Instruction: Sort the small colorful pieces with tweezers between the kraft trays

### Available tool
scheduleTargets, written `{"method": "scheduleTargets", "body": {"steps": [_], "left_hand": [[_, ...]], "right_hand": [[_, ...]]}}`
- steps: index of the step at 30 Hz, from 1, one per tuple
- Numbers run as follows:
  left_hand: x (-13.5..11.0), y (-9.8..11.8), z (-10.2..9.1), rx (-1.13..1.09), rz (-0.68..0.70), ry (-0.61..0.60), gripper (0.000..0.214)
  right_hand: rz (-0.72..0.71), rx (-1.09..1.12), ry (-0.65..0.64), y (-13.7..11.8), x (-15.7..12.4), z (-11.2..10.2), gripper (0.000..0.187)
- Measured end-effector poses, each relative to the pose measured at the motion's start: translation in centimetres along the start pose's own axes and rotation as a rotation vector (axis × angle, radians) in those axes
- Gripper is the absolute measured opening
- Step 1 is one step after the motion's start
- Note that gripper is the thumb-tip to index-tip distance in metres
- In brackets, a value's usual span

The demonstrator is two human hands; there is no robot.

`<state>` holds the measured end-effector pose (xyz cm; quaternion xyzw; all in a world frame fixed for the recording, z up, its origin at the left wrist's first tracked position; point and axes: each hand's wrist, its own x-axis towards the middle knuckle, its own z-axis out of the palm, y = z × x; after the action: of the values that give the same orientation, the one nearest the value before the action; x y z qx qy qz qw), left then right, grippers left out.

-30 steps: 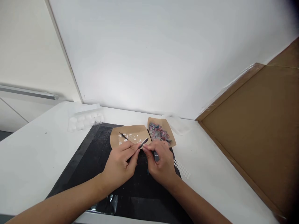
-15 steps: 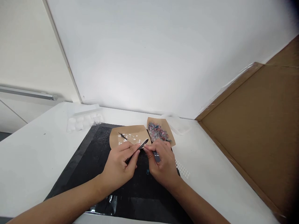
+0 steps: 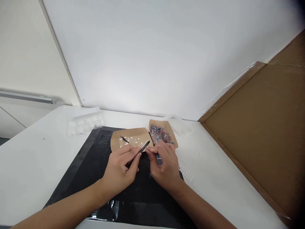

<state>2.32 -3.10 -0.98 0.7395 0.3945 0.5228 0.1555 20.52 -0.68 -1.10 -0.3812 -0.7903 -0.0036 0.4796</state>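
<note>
My left hand [image 3: 124,162] pinches a slim black strip with a pale upper face [image 3: 145,146], its rounded end pointing up and right. Close beside that end, my right hand [image 3: 165,162] has thumb and forefinger pressed together; whatever they hold is too small to make out. Both hands are over a black mat [image 3: 133,197]. Just beyond them lies a brown paper tray [image 3: 116,140] with white bits and a dark thin piece [image 3: 124,139] in it. Under my right palm shows a dark grey piece with white marks [image 3: 159,159], partly hidden.
A second brown tray [image 3: 172,130] holds many coloured chips [image 3: 160,134]. A sheet of small white dots [image 3: 186,171] lies right of my right hand. A clear compartment box [image 3: 83,124] stands back left, a translucent container [image 3: 182,127] back right. Cardboard [image 3: 257,127] rises on the right.
The view has shifted slightly. The black strip has turned a little in my left hand, so more of its pale face shows. My right fingertips stay beside its end.
</note>
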Motion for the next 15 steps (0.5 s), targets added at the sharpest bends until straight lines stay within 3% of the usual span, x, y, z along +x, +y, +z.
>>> {"method": "scheduleTargets", "body": {"steps": [3, 7, 10, 15], "left_hand": [[-0.01, -0.02, 0.0, -0.028, -0.019, -0.016, 0.031], [0.07, 0.01, 0.03, -0.034, -0.015, -0.004, 0.031], [0.1, 0.11, 0.03, -0.045, -0.027, -0.004, 0.03], [0.06, 0.24, -0.03, -0.046, -0.056, -0.012, 0.029]], "right_hand": [[0.002, 0.004, -0.037, 0.04, 0.05, -0.08, 0.013], [0.015, -0.015, 0.015, 0.08, 0.13, -0.18, 0.014], [-0.006, 0.031, -0.034, -0.03, 0.12, -0.22, 0.014], [0.034, 0.01, 0.025, 0.21, 0.0, -0.05, 0.013]]}}
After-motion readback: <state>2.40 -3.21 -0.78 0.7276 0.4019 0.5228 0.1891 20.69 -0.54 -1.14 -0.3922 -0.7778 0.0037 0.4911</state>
